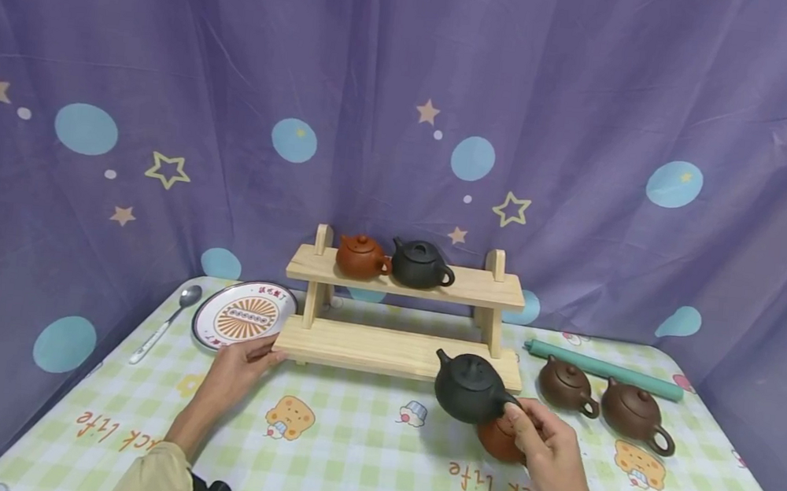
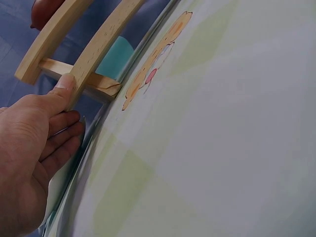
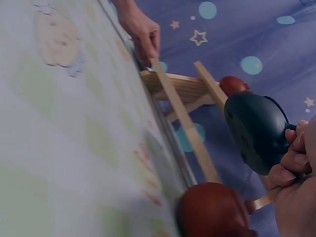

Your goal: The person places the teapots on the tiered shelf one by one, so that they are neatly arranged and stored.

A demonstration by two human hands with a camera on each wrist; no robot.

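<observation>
My right hand (image 1: 555,451) pinches the handle of a black teapot (image 1: 470,389), held up in front of the right end of a two-tier wooden display stand (image 1: 369,346). Below it a red-brown teapot (image 1: 499,439) stands on the table, partly hidden by the black teapot and the hand. In the left wrist view, my left hand (image 2: 34,133) grips the end of the stand's lower board, its thumb lying on the wood. The top tier bears an orange-brown teapot (image 1: 361,260) and another black teapot (image 1: 420,265).
Two dark brown teapots stand at the right, one nearer the stand (image 1: 567,386) and one farther out (image 1: 632,413). Behind them lies a green roll (image 1: 609,371). A patterned plate (image 1: 204,322) and a spoon (image 1: 163,330) lie left on the checked tablecloth (image 1: 372,465). A purple curtain (image 1: 395,80) hangs behind.
</observation>
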